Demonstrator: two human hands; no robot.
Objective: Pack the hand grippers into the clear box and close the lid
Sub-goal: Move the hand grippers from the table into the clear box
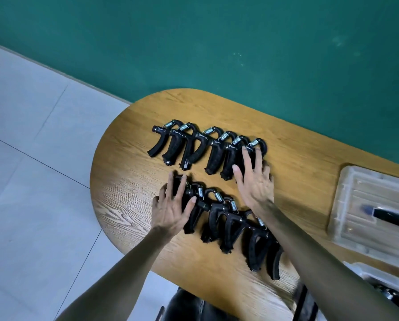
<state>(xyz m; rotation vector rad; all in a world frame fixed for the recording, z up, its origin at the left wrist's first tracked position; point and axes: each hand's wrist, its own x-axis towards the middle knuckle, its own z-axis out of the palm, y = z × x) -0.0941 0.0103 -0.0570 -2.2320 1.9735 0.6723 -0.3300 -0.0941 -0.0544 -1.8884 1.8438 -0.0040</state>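
Note:
Two rows of black hand grippers with steel springs lie on the wooden table point(129, 181). The far row point(194, 147) holds several, the near row point(228, 223) several more. My left hand point(174, 208) rests fingers spread on the leftmost gripper of the near row. Over the rightmost gripper of the far row lies my right hand point(255, 179), also with fingers spread. Neither hand has lifted anything. The clear box point(346, 205) sits at the right edge, blurred, with a dark object inside. A second clear plastic piece point(365, 272) lies nearer, at the bottom right.
The table's rounded end points left, over a pale tiled floor point(32, 158). A green wall point(217, 42) runs behind the table. Dark trousers point(187, 306) and a dark strap point(305, 300) show below the table's near edge.

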